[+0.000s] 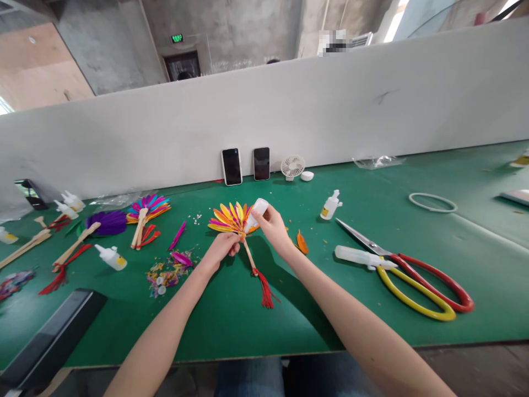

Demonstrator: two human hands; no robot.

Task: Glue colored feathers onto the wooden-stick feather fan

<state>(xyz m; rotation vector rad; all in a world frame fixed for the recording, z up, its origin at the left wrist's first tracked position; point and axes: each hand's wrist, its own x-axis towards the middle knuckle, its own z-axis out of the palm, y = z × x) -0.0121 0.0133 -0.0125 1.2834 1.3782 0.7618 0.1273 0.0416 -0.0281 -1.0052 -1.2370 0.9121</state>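
Observation:
A small fan (228, 216) of yellow, orange and magenta petals on a thin wooden handle lies in front of me, a red tassel (266, 289) at its lower end. My left hand (225, 247) is closed at the base of the petals, its fingers around the top of the handle. Tilted nozzle-down over the right part of the petals is a white glue bottle (259, 209), gripped by my right hand (273, 225). Whether glue is coming out cannot be seen. One loose orange petal (302, 241) rests on the table beside my right wrist.
Large scissors (397, 259) with red and yellow handles lie at right, a glue bottle (359, 256) across them. Another bottle (330, 205) stands behind. Petal scraps (169, 273) and finished-looking fans (142, 220) are at left. Phones (232, 167) and a little electric fan (293, 166) stand along the white partition (264, 110).

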